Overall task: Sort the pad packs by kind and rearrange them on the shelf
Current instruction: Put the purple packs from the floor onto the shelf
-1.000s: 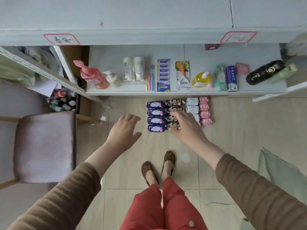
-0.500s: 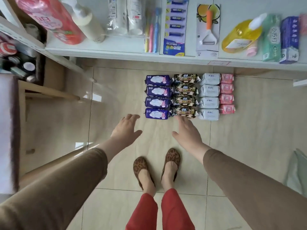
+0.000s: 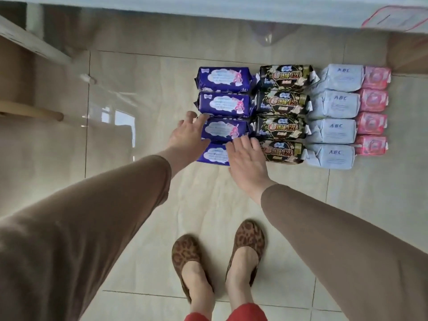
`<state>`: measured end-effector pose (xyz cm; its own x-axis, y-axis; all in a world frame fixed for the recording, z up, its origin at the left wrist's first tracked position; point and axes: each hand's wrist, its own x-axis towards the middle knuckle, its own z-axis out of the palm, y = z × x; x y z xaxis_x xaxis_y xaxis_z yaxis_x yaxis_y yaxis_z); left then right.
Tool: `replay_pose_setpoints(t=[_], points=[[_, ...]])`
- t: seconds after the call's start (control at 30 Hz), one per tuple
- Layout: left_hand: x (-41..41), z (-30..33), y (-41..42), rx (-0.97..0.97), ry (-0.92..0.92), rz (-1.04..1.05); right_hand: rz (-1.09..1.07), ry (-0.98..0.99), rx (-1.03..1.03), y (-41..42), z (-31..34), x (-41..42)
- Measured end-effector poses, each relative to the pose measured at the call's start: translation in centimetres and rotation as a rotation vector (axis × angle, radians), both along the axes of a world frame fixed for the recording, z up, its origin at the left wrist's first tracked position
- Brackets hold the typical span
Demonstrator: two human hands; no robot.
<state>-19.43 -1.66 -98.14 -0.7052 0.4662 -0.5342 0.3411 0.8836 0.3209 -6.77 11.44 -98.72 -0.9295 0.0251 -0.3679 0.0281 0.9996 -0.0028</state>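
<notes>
Several pad packs lie on the tiled floor in four columns by kind: purple packs (image 3: 223, 79), black packs (image 3: 283, 76), pale blue packs (image 3: 337, 78) and small pink packs (image 3: 375, 77). My left hand (image 3: 188, 133) is spread open at the left end of the two nearest purple packs, its fingertips on the third one. My right hand (image 3: 246, 158) lies flat and open over the right end of the nearest purple pack (image 3: 214, 155), beside the nearest black pack (image 3: 281, 151). Neither hand grips anything.
The white shelf edge (image 3: 208, 12) runs along the top, with a pink-bordered label (image 3: 396, 19) at the right. A wooden chair leg (image 3: 30, 111) is at the left. My feet in leopard-print shoes (image 3: 217, 251) stand on the floor tiles (image 3: 139, 181) below the packs.
The camera has dropped closer to the floor and the shelf items have left view. Both hands moved forward onto the purple column; the right hand shifted left from the black packs.
</notes>
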Motion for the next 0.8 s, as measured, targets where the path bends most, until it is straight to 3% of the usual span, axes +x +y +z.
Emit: replay_pose_setpoints(t=[0.17,0.27,0.4,0.57,0.8], points=[[-0.4,-3.4,1.2,-0.007,0.071,-0.031,0.047,-0.025,0.020,-2.4,-2.4,0.3],[0.0,-3.7,1.2,-0.010,0.064,-0.023,-0.026,-0.074,-0.076,-3.1,-2.6,1.0],[-0.2,0.4,-1.2,-0.014,0.027,-0.001,-0.168,-0.158,-0.320,-2.0,0.7,3.6],[-0.4,11.7,-5.4,0.030,-0.016,0.093,-0.468,-0.210,-0.687,1.5,11.7,5.7],[-2.4,36.3,-7.7,0.200,0.069,0.181,-0.589,-0.082,-0.803,8.5,36.7,3.6]])
